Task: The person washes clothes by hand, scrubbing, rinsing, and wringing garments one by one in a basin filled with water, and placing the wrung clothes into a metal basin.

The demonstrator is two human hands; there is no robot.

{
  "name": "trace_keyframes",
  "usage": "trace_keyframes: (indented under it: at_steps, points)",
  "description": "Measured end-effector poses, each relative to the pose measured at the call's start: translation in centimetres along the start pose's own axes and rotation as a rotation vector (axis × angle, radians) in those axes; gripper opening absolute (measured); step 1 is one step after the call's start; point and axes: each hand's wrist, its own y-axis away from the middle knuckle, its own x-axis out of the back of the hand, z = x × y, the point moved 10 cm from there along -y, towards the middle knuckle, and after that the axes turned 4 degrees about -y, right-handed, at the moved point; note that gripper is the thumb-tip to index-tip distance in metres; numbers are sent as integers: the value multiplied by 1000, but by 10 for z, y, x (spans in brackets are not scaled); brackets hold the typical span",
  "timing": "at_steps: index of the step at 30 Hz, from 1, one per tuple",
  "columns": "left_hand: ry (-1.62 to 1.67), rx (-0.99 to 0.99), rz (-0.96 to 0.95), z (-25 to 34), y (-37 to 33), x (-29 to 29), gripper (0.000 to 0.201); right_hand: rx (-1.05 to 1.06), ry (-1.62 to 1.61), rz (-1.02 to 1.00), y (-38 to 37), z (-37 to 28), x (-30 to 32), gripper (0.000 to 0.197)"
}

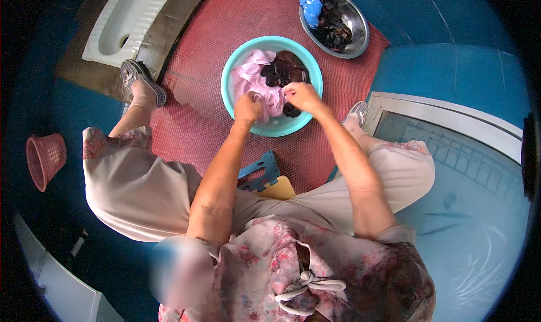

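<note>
A turquoise basin (pixel 230 105) stands on the floor in front of me, with wet laundry in it. Pink cloth (pixel 255 76) lies on its left side, and dark cloth (pixel 290 68) is bunched on the right in the water. My left hand (pixel 248 107) is closed on the pink cloth near the basin's near left rim. To the right, my right hand (pixel 302 96) pinches the edge of the same pink cloth, just over the dark cloth. What kind of garment the pink cloth is cannot be made out.
A metal bowl (pixel 363 37) holding dark cloth and a blue piece stands at the far right on the red mat (pixel 197 57). A squat toilet (pixel 104 34) is at the far left, a pink basket (pixel 48 161) at the left. A folding stool (pixel 262 172) is beneath me; a glass-panelled door (pixel 451 170) lies right.
</note>
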Motion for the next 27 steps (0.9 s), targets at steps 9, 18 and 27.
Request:
trace_keyframes:
  at_steps: [9, 18, 27]
  points:
    - [835, -39, -290, 94, 13, 33, 15, 135, -23, 413, 14, -9, -39, 60]
    - [1148, -320, -111, 147, 25, 155, 12, -318, -814, 286, 24, 31, -34, 27]
    - [254, -116, 46, 60, -13, 111, 33, 178, -1362, 292, 62, -101, 72, 18]
